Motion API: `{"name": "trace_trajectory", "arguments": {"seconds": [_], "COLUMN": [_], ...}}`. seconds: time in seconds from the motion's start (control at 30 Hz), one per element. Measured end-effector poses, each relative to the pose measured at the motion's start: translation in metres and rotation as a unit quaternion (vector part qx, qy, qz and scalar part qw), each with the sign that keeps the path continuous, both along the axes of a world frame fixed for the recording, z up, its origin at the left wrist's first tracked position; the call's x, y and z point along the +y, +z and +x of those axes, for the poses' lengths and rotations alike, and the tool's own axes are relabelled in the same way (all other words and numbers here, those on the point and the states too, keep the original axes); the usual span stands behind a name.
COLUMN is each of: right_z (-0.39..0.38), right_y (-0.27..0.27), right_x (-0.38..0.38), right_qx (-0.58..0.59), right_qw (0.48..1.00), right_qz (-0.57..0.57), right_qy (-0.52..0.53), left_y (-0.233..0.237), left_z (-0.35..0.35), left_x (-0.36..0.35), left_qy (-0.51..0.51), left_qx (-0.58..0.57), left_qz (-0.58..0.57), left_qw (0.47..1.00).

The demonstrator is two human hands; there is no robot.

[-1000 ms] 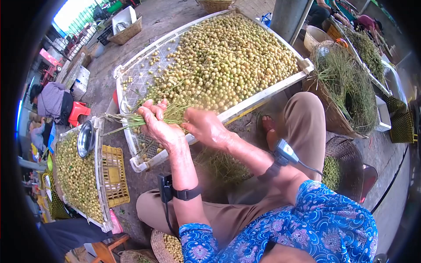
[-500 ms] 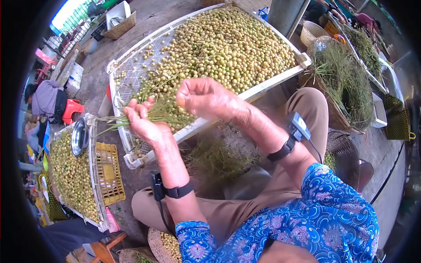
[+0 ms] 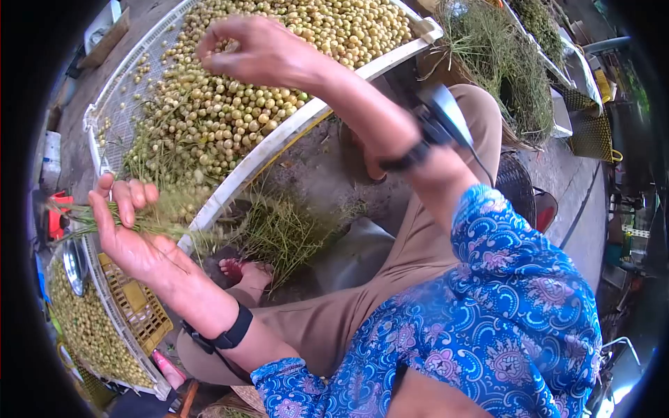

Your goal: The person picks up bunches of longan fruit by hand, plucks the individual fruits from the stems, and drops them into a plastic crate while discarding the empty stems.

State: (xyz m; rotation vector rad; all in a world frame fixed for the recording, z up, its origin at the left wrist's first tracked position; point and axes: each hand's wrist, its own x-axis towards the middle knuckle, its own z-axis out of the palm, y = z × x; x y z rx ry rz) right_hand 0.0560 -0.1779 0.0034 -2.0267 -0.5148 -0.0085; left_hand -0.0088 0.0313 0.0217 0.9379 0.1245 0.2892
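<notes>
My left hand (image 3: pixel 132 226) is palm up at the left, its fingers curled round a bunch of thin green stems (image 3: pixel 157 223) that sticks out on both sides. It is beside the near left corner of a white plastic mesh tray (image 3: pixel 244 171). Small round yellow-green fruits (image 3: pixel 230 118) are heaped in that tray, with loose stems among them. Above the heap is my right hand (image 3: pixel 261 52), slightly blurred, thumb and forefinger bent together in a ring. Whether anything small is in its fingertips I cannot make out.
A pile of stripped stems (image 3: pixel 282 233) lies on the floor by my foot. At lower left are another fruit-filled tray (image 3: pixel 143 362), a metal bowl (image 3: pixel 74 268) and a yellow crate (image 3: pixel 143 310). A large heap of stems (image 3: pixel 498 70) stands at the right.
The view has shifted, so the tray sits further up and left. My right hand has moved away from my left hand, out over the fruit. The left hand still holds the stems.
</notes>
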Motion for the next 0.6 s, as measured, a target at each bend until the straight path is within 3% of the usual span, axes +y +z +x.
{"name": "trace_trajectory", "arguments": {"seconds": [0.03,0.07,0.13,0.17,0.2,0.27,0.33,0.37,0.4,0.43,0.47,0.5,0.53,0.57,0.6], "right_z": [-0.023,-0.041,-0.057,-0.062,-0.066,-0.074,-0.096,-0.100,-0.102,-0.104,-0.105,-0.104,-0.100,-0.095,-0.094], "right_y": [0.004,-0.009,-0.037,-0.070,-0.118,-0.258,-0.319,-0.331,-0.343,-0.355,-0.365,-0.373,-0.379,-0.384,-0.390], "right_x": [-0.008,-0.015,-0.012,-0.006,0.003,0.004,-0.026,-0.038,-0.052,-0.064,-0.069,-0.069,-0.067,-0.064,-0.058], "right_qx": [0.109,0.221,0.409,0.453,0.496,0.535,0.341,0.345,0.342,0.329,0.306,0.314,0.267,0.218,0.220], "right_qw": [0.980,0.905,0.797,0.791,0.781,0.695,0.761,0.761,0.836,0.876,0.881,0.879,0.888,0.896,0.897], "right_qz": [0.145,0.223,0.038,0.012,-0.016,-0.260,-0.402,-0.394,-0.378,-0.351,-0.316,-0.315,-0.322,-0.328,-0.327], "right_qy": [0.088,0.286,0.442,0.411,0.379,0.403,0.378,0.383,0.203,0.015,-0.176,-0.171,-0.188,-0.205,-0.202], "left_y": [0.002,0.002,-0.006,-0.011,-0.016,-0.026,-0.041,-0.061,-0.085,-0.119,-0.146,-0.167,-0.214,-0.232,-0.261], "left_z": [-0.005,-0.007,-0.008,-0.011,-0.015,-0.025,-0.037,-0.040,-0.048,-0.055,-0.064,-0.069,-0.086,-0.094,-0.106], "left_x": [-0.004,-0.010,-0.020,-0.021,-0.020,-0.021,-0.035,-0.037,-0.039,-0.036,-0.038,-0.040,-0.028,-0.026,-0.017], "left_qy": [-0.061,-0.122,-0.119,-0.170,-0.221,-0.270,-0.308,-0.358,-0.363,-0.340,-0.320,-0.336,-0.310,-0.322,-0.308], "left_qx": [-0.020,-0.041,-0.052,-0.058,-0.066,-0.034,0.033,0.080,0.155,0.173,0.242,0.256,0.201,0.210,0.196], "left_qz": [0.037,0.073,0.083,0.112,0.139,0.293,0.400,0.406,0.442,0.562,0.615,0.670,0.684,0.712,0.729], "left_qw": [0.997,0.989,0.988,0.977,0.963,0.917,0.862,0.837,0.805,0.734,0.678,0.610,0.630,0.587,0.580]}}
